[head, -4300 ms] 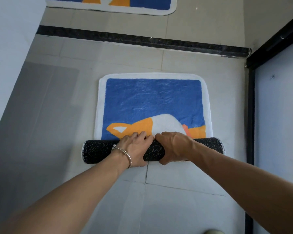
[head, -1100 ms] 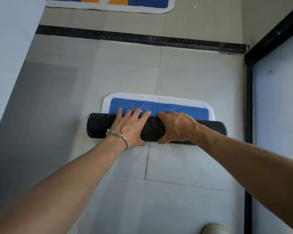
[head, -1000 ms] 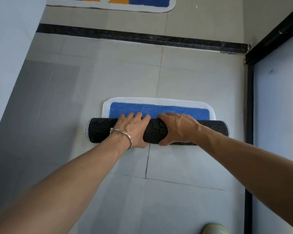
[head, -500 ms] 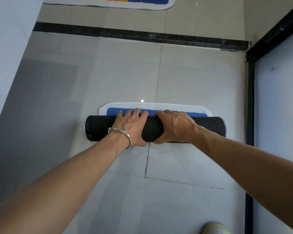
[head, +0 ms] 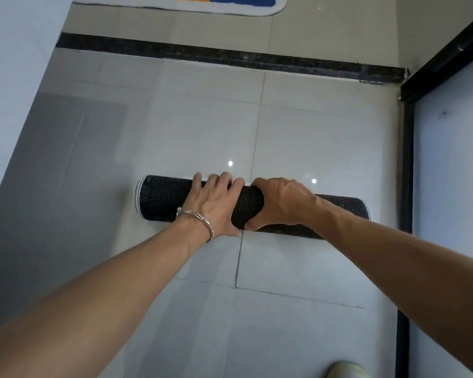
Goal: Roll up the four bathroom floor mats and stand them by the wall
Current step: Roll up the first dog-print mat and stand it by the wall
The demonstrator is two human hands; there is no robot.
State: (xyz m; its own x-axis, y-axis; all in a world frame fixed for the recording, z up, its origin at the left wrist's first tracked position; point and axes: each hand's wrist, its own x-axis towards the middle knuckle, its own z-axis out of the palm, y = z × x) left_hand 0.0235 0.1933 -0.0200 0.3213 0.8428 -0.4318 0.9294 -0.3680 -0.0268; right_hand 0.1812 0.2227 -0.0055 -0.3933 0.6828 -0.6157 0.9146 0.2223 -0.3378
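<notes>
Gone now is the blue strip that was showing beyond the roll half a second ago. The rolled mat [head: 161, 197] is lying as a full black dotted cylinder across the middle of the floor [head: 202, 126], its right end reaching close to the floor's right edge by the dark door frame [head: 406, 165]. The left hand [head: 213, 205], wearing a bracelet [head: 200, 216], is pressing on the roll with fingers spread fairly straight over the top. The right hand [head: 281, 203] is gripping it just beside, fingers curled over and thumb tucked at the near underside.

The person is probably finishing this roll and getting ready to lift it. To do that well, they should be keeping pressure on so the outer edge is not springing open, then wrapping both hands round before tipping it onto one end. The right end is looking set slightly nearer than the left, so squaring the ends would help it stand. Another mat [head: 243, 4] is lying flat at the floor's far edge, beyond the dark threshold strip [head: 230, 55].
</notes>
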